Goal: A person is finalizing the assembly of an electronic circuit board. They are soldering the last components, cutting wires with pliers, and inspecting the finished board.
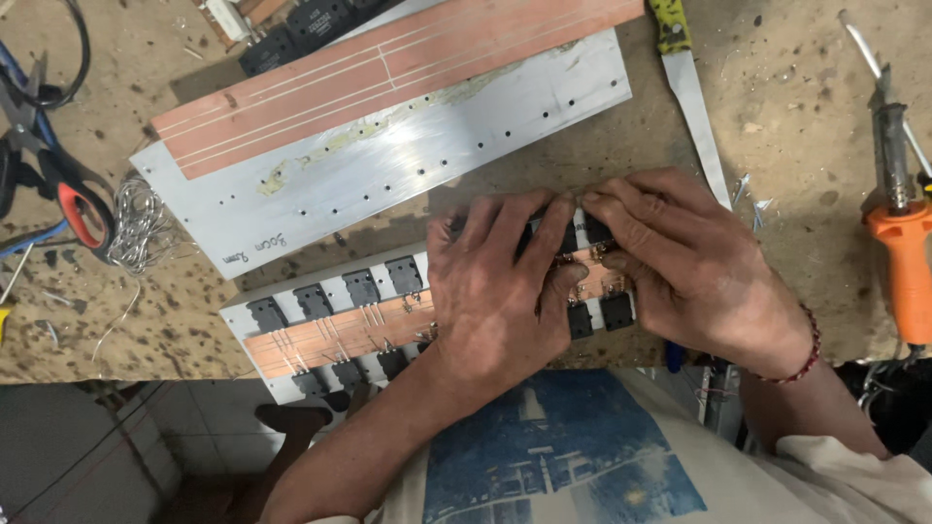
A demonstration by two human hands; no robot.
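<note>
A long aluminium plate lies near the bench's front edge, with a copper strip board along its middle and rows of black transistors on both sides. My left hand lies flat over the plate's middle, fingers spread on the components. My right hand rests on the plate's right end, its fingertips touching the black parts at the far row beside my left fingers. What lies under both palms is hidden.
A second, larger aluminium plate with a copper strip board lies behind. A knife lies at the back right, an orange soldering iron at far right. Scissors and a wire coil sit left.
</note>
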